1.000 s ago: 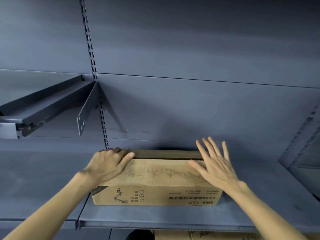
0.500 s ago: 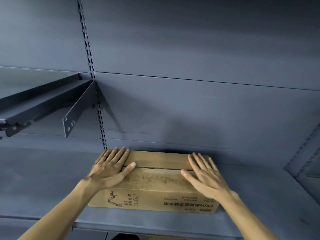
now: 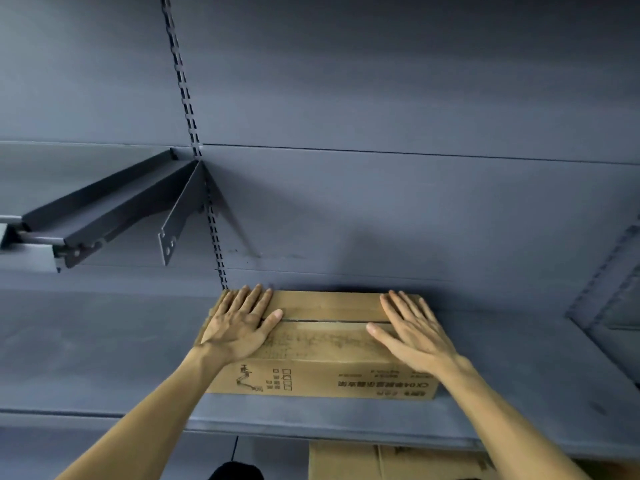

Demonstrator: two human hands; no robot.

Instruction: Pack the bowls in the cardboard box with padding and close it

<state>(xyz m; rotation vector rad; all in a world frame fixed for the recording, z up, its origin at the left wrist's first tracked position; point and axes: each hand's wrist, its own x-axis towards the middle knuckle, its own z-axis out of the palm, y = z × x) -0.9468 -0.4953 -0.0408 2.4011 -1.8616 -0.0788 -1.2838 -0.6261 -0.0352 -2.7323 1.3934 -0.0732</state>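
Observation:
A brown cardboard box (image 3: 322,344) with printed text on its front lies on the grey shelf (image 3: 104,358), its back against the wall panel. Its two top flaps are folded down and meet at a seam across the middle. My left hand (image 3: 239,323) lies flat on the left end of the top, fingers spread. On the right end rests my right hand (image 3: 412,330), palm down with fingers apart. No bowls or padding are visible; the box's inside is hidden.
An upper grey shelf (image 3: 104,209) on a bracket juts out at the left, above the box's level. A slotted upright (image 3: 194,147) runs up the wall. More cardboard (image 3: 381,460) shows below the shelf edge. A metal frame (image 3: 609,282) stands at the right.
Both hands moved from the box's front corners onto its top and flattened. The far flap has come down, so the top is now closed at the seam.

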